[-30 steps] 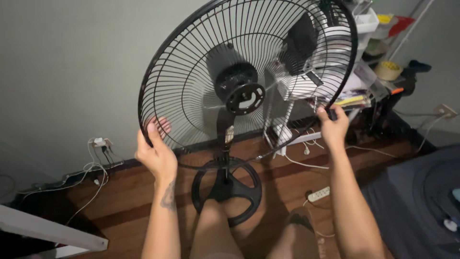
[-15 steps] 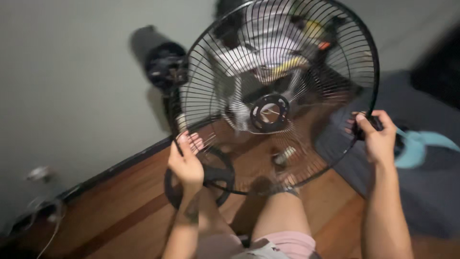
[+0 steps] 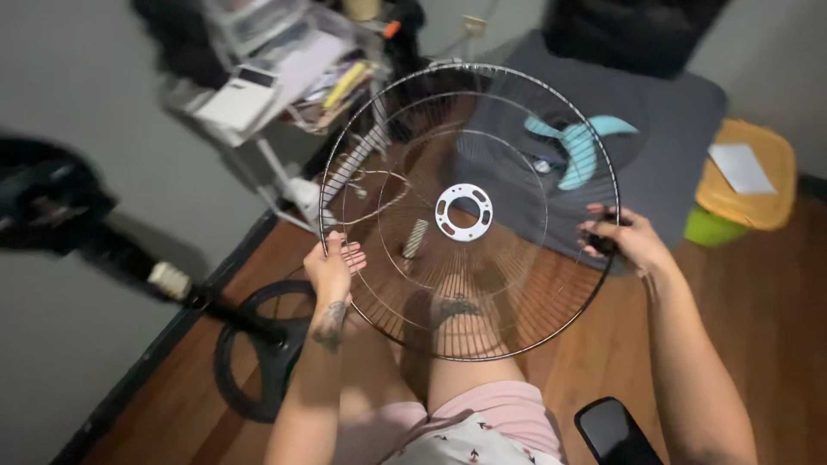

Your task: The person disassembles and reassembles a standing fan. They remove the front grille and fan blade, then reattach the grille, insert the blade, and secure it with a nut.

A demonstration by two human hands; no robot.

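A round black wire fan grille (image 3: 517, 319) with a pale ring at its centre hangs in the air in front of me, over my legs. My left hand (image 3: 332, 269) grips its rim on the left side. My right hand (image 3: 622, 243) grips the rim on the right. To the left stands the fan itself: a black motor head (image 3: 39, 202) on a pole with a round black base (image 3: 250, 366) on the wooden floor. A teal fan blade (image 3: 579, 146) lies on a dark grey mat (image 3: 680, 129) behind the grille.
A white rack (image 3: 258, 95) loaded with papers and small items stands against the grey wall at the upper left. A yellow-topped green container (image 3: 745, 185) sits at the right. A black phone-like object (image 3: 616, 430) lies near my right knee.
The view swung right, away from the fan stand. Both hands carried the grille off the fan head and tilted it flatter over my legs; the mat and teal blade came into sight.
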